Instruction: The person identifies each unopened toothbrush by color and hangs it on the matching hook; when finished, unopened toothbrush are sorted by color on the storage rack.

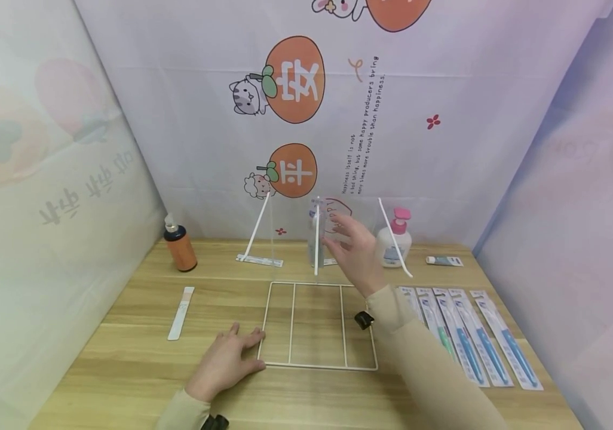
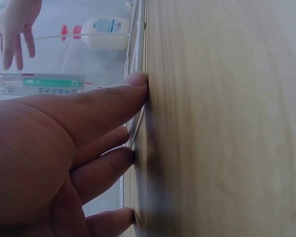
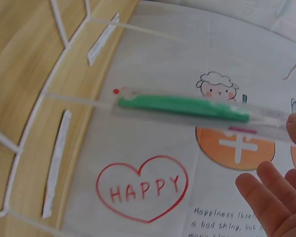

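Enclosing green toothbrush (image 3: 182,107) — clear packet (image 2: 37,85) at middle prong (image 1: 317,239) of rack (image 1: 293,322).

Wood-grain tabletop (image 1: 123,370) spread across six o'clock, pale brown, back edge meeting white printed cloth (image 1: 177,77) at twelve. Cloth showed fold creases, orange fruit print (image 1: 298,107) at twelve, grey-striped cat (image 1: 249,97) at eleven, small English lettering (image 1: 373,119) at one, red flower (image 1: 433,122) at two. Pale side cloths hung at nine (image 1: 16,239) and three (image 1: 581,203). Light looked soft, lilac-tinged toward two.
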